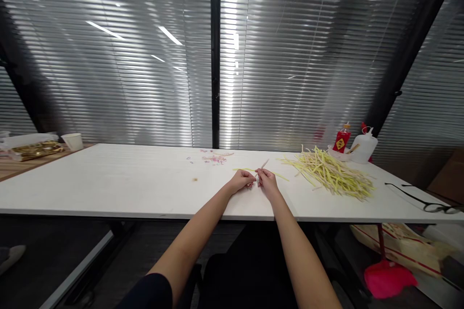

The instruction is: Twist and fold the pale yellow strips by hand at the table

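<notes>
My left hand (242, 181) and my right hand (267, 182) are close together over the white table, fingers pinched. A thin pale pinkish strip (265, 163), perhaps a pipe cleaner, sticks up at a slant from between the fingertips. Its lower end is hidden by my fingers. Just behind my hands a thin yellow strip (281, 176) lies across the table, partly covered by them. To the right is a loose heap of yellow and pale strips (329, 174). Small pink and purple pieces (216, 158) lie scattered beyond my left hand, too small to name.
At the back right stand a red-labelled bottle (341, 140), a clear bowl (340, 155) and a white squeeze bottle (364, 147). Eyeglasses (433, 207) rest by the right edge of the table (108, 183). A paper cup (73, 141) and a gold package (34, 150) are far left.
</notes>
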A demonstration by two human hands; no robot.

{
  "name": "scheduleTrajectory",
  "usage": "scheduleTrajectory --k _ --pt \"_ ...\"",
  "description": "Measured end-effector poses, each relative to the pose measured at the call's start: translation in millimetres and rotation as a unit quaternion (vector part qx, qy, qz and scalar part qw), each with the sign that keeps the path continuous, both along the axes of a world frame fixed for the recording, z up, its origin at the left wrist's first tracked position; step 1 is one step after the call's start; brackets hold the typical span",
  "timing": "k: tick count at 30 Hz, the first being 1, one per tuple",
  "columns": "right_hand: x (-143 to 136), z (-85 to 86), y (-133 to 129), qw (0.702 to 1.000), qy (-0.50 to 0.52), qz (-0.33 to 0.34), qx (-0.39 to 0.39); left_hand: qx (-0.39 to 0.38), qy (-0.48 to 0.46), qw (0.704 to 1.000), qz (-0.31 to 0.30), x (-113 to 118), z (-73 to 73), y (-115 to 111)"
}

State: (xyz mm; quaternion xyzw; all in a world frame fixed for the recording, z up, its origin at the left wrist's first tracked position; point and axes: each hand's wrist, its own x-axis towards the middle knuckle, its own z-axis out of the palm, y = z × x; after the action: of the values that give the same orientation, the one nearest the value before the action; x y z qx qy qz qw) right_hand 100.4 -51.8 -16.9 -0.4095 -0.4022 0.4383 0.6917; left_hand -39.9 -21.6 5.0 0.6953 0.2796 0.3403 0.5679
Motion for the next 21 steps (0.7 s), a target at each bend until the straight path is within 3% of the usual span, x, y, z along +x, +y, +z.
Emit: scheduleTrajectory --k 5,12,21 --pt "-0.2 1.2 -1.0 1.000 0.018 0.012 -0.001 0.006 0.002 1.000 -0.015 0.7 -3.9 2.3" --pt "-1.1 2.5 0.1 0.998 0.038 -0.044 -0.001 0.003 0.024 0.999 -0.024 1.4 -0.5 -0.2" --pt "3.7 -3.0 4.1 0.998 0.041 -0.056 0.007 -0.001 0.025 0.999 -0.028 1.8 -2.8 1.6"
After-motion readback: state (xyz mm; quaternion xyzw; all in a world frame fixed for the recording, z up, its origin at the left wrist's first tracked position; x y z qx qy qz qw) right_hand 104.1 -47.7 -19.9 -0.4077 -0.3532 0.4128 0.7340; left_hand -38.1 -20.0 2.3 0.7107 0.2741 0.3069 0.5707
